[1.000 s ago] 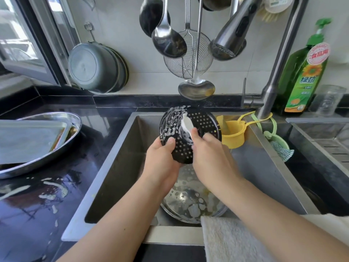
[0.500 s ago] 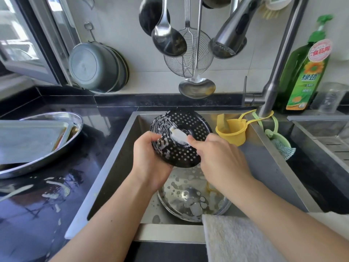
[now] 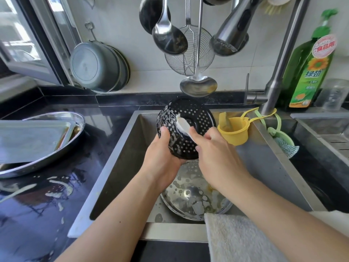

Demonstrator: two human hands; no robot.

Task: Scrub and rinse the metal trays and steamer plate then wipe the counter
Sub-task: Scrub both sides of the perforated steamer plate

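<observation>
I see round black perforated steamer plate [image 3: 186, 127] held tilted above steel sink [image 3: 279, 167]. My left hand [image 3: 162, 159] grips its soapy lower rim; right hand [image 3: 217, 156] pinches white brush [image 3: 184, 127] against it. Risk: suds loosen grip, plate drops onto shiny metal tray [image 3: 192, 195] in sink.

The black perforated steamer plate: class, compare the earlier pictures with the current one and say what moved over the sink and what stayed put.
The left hand keeps gripping the steamer plate, tilted over the sink. The right hand works the white brush across the plate's soapy left side, the strokes shifting a little. Unchanged: the metal plate in the basin, the trays on the counter, the towel.
</observation>
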